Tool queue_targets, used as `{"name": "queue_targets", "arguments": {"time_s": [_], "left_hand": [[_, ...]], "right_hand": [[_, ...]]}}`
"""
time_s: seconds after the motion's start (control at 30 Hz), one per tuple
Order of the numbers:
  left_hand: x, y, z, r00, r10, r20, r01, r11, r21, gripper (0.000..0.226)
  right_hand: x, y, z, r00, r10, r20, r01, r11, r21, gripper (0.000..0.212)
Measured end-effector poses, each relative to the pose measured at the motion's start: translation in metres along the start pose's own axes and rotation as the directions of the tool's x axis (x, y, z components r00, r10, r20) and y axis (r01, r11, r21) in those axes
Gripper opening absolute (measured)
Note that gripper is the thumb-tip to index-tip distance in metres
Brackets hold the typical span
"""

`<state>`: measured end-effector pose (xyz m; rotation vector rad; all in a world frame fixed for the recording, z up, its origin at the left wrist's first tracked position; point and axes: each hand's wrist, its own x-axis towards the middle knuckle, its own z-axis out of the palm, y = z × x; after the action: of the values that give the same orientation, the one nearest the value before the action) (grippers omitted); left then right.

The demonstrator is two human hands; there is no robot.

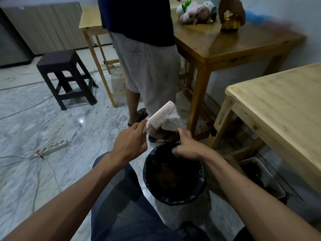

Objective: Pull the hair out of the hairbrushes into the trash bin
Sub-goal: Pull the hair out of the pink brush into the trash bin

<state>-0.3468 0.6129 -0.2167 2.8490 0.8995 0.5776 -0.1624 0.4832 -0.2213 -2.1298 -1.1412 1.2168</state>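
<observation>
The left hand (131, 142) pinches the light, stiff pink hairbrush (161, 115) by its handle, while the right hand (188, 146), fingers loosely curled, holds nothing I can see over the trash bin (173, 178).

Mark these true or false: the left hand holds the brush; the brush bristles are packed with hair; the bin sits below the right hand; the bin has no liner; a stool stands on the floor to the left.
1. The left hand holds the brush: true.
2. Bristles packed with hair: false, they look clean.
3. The bin sits below the right hand: true.
4. No liner: false, a black bag lines it.
5. A stool stands on the floor, left: true.
</observation>
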Motion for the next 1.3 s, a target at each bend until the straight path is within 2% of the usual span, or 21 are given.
{"name": "queue_targets", "arguments": {"time_s": [0.07,0.13,0.2,0.27,0.33,0.47,0.57,0.67,0.83,0.9,0.97,1.0,1.07,1.13,1.2,1.3], "left_hand": [[0.000,0.002,0.000,0.999,0.047,-0.002,-0.047,0.997,-0.055,0.048],[-0.001,0.006,-0.001,0.996,0.086,0.005,-0.084,0.987,-0.139,0.045],[-0.001,0.010,0.000,0.993,0.118,0.021,-0.111,0.970,-0.215,0.045],[0.000,0.012,0.001,0.991,0.128,0.025,-0.116,0.952,-0.283,0.045],[0.002,0.012,0.000,0.992,0.127,0.026,-0.111,0.938,-0.327,0.045],[0.002,0.009,-0.002,0.991,0.118,0.056,-0.090,0.929,-0.359,0.029],[0.001,0.004,0.003,0.994,0.075,0.076,-0.046,0.944,-0.326,0.021],[0.000,-0.001,0.006,0.997,-0.010,0.076,0.028,0.970,-0.243,0.020],[-0.004,-0.014,0.009,0.990,-0.136,0.028,0.137,0.989,-0.049,0.014],[-0.005,-0.017,0.011,0.986,-0.164,0.015,0.164,0.986,-0.020,0.015],[-0.006,-0.018,0.012,0.986,-0.164,0.021,0.164,0.986,-0.023,0.016],[-0.006,-0.017,0.012,0.987,-0.157,0.023,0.158,0.987,-0.029,0.016],[-0.006,-0.015,0.012,0.989,-0.145,0.018,0.145,0.988,-0.047,0.016],[-0.006,-0.013,0.013,0.989,-0.145,0.007,0.146,0.988,-0.058,0.017],[-0.006,-0.012,0.013,0.988,-0.151,0.000,0.151,0.987,-0.058,0.019],[-0.006,-0.011,0.014,0.986,-0.165,0.000,0.164,0.984,-0.067,0.022]], "right_hand": [[0.001,-0.004,-0.003,0.990,-0.077,-0.118,0.111,0.942,0.318,0.114],[0.006,-0.004,-0.004,0.967,-0.202,-0.152,0.253,0.786,0.563,0.104],[0.009,-0.003,-0.001,0.931,-0.319,-0.178,0.354,0.669,0.653,0.063],[0.005,-0.005,0.002,0.910,-0.348,-0.225,0.404,0.622,0.671,0.025],[-0.002,-0.006,0.002,0.909,-0.316,-0.272,0.416,0.662,0.623,0.021],[-0.011,-0.010,0.006,0.896,-0.242,-0.371,0.368,0.873,0.319,0.044],[-0.007,-0.004,0.013,0.830,-0.286,-0.479,0.403,0.901,0.161,0.057],[-0.001,0.005,0.014,0.788,-0.246,-0.564,0.397,0.903,0.161,0.057],[-0.004,0.016,0.012,0.769,-0.132,-0.625,0.338,0.915,0.222,0.055],[-0.005,0.018,0.013,0.805,-0.100,-0.585,0.272,0.938,0.214,0.049],[-0.004,0.018,0.015,0.906,-0.109,-0.409,0.171,0.978,0.116,0.025],[-0.003,0.018,0.016,0.956,-0.114,-0.272,0.133,0.990,0.051,0.029],[0.000,0.017,0.016,0.996,-0.079,-0.050,0.074,0.993,-0.092,0.064],[0.002,0.011,0.012,0.999,-0.034,0.038,0.042,0.971,-0.236,0.074],[0.007,0.011,0.008,1.000,-0.009,-0.008,0.006,0.974,-0.226,0.070],[0.013,0.012,0.005,0.958,-0.036,-0.285,-0.005,0.990,-0.143,0.050]]}}
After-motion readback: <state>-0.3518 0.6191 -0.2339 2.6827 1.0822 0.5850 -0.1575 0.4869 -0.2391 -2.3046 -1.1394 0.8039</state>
